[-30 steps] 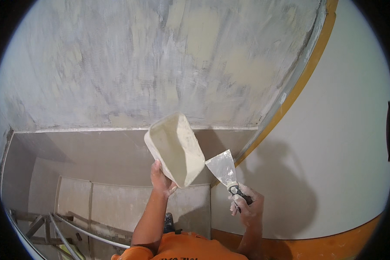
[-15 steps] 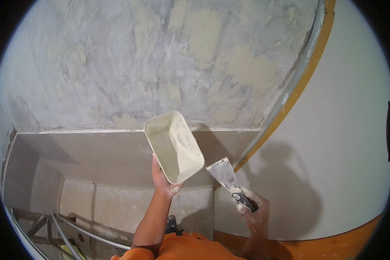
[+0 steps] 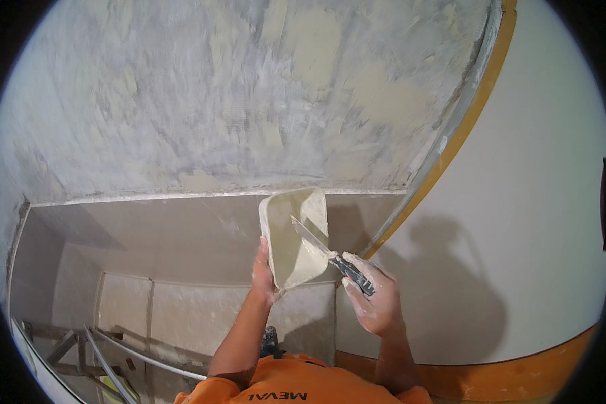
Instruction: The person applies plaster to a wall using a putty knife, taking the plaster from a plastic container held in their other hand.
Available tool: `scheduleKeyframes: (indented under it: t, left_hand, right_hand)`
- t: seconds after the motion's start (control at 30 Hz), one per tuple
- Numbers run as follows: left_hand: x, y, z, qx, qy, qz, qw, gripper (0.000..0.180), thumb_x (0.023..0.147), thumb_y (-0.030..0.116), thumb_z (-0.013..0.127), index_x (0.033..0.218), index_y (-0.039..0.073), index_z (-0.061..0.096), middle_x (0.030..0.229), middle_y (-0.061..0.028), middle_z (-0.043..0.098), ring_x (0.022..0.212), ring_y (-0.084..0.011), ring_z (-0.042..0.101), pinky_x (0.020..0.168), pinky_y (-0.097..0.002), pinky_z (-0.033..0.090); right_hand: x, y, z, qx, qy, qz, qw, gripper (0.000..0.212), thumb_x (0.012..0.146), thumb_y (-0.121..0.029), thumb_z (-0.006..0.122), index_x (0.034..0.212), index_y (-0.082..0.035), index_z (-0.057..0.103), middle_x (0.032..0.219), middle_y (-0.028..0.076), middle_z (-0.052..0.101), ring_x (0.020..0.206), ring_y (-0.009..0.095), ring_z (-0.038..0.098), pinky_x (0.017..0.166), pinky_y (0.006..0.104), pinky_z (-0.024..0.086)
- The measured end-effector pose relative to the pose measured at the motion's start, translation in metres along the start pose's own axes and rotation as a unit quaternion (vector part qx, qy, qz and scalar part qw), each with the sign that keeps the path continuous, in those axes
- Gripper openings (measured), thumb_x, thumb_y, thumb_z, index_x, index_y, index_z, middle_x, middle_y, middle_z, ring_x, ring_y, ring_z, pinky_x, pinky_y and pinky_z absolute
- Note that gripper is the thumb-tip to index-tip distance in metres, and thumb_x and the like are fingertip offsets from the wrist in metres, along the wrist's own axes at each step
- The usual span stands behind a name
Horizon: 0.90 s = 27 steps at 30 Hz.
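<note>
My left hand point(image 3: 265, 275) is closed on a cream plastic tub point(image 3: 282, 252), gripping its left side and underside. The tub is tilted, with pale filler paste point(image 3: 307, 261) along its right inner wall. My right hand point(image 3: 376, 299) wraps round the dark handle of a putty knife point(image 3: 354, 275). The knife's metal blade reaches over the right rim into the tub, close to the paste; whether it touches is hard to tell. Dried pale smears cover the right fingers and the handle.
Ahead rises a grey wall point(image 3: 182, 121) with cream filler patches, ending in a white ledge line above beige tiles point(image 3: 161, 232). A yellow-brown trim strip point(image 3: 451, 155) divides it from a smooth white wall point(image 3: 532, 168) at right. Metal bars point(image 3: 101, 363) stand at lower left.
The tub has moved right and turned more upright. My right hand has swung the putty knife left and up, so its blade is now inside the tub instead of beside it.
</note>
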<state>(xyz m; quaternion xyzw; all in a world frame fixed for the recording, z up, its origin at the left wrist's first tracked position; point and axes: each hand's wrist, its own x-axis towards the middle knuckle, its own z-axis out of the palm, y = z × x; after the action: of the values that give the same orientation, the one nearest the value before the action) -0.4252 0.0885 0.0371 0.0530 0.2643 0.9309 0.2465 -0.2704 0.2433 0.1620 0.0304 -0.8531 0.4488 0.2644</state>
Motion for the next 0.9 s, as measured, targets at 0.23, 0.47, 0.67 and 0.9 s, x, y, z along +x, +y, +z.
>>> scheduleKeyframes:
  t: [0.23,0.47,0.67,0.9]
  left_hand:
    - [-0.005,0.004,-0.005,0.083,0.028,-0.015,0.996,0.073,0.099,0.061,0.047,0.146,0.005,0.044,0.137,-0.0149,0.057,0.120,-0.0295,0.061,0.100,-0.0448,0.052]
    - [0.004,0.001,-0.012,-0.001,0.028,-0.004,1.000,0.070,0.100,0.060,0.046,0.145,0.005,0.045,0.135,-0.0146,0.058,0.120,-0.0288,0.061,0.099,-0.0445,0.053]
    - [-0.003,0.007,-0.007,-0.016,0.050,0.032,0.998,0.057,0.104,0.051,0.043,0.140,0.008,0.049,0.128,-0.0114,0.061,0.112,-0.0278,0.065,0.093,-0.0436,0.057]
    - [0.001,0.004,-0.009,-0.025,0.036,0.051,0.998,0.056,0.104,0.051,0.042,0.139,0.008,0.050,0.126,-0.0110,0.063,0.111,-0.0274,0.065,0.093,-0.0434,0.057]
  right_hand:
    - [0.008,0.002,0.023,-0.173,0.000,-0.118,0.978,0.037,0.082,0.002,0.064,0.119,-0.001,0.067,0.115,0.015,0.066,0.101,0.036,0.062,0.090,0.0406,0.052]
    - [-0.009,0.024,0.029,-0.179,-0.084,-0.080,0.977,0.035,0.084,0.000,0.063,0.118,-0.002,0.068,0.115,0.015,0.065,0.101,0.035,0.061,0.090,0.0428,0.051]
    - [-0.006,0.015,0.013,-0.089,-0.006,-0.065,0.994,0.032,0.086,-0.001,0.066,0.119,0.003,0.065,0.113,0.021,0.066,0.100,0.039,0.064,0.090,0.0409,0.052]
    - [-0.025,0.038,0.031,-0.082,0.015,-0.041,0.996,0.029,0.089,-0.001,0.064,0.117,0.007,0.065,0.107,0.019,0.069,0.089,0.030,0.068,0.080,0.0340,0.054]
